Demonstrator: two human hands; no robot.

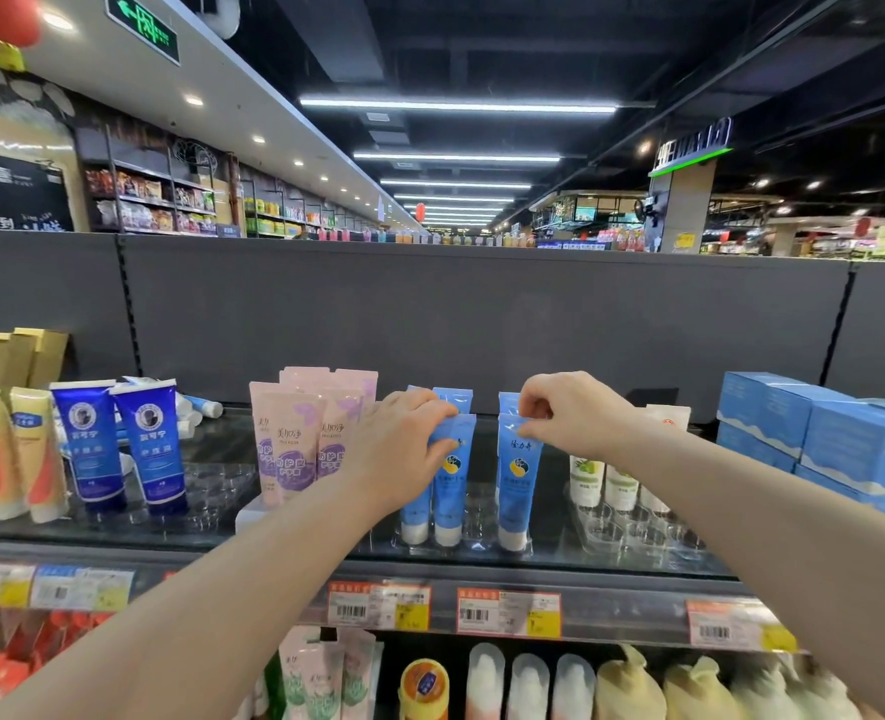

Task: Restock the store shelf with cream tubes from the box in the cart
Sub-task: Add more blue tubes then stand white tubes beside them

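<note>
Several light blue cream tubes stand cap-down in a clear plastic tray [482,550] on the top shelf [575,584]. My left hand [404,449] grips the upper part of a left blue tube [451,485], fingers curled over its top edge. My right hand [570,413] pinches the crimped top of the right blue tube [517,475]. More blue tubes stand behind them, partly hidden by my hands. The cart and the box are out of view.
Pink tubes [295,439] stand left of the blue ones, then dark blue tubes [149,444] and yellow tubes [35,454]. White tubes [588,480] and blue boxes [814,428] are at the right. Price tags [508,613] line the shelf edge; a lower shelf holds more products.
</note>
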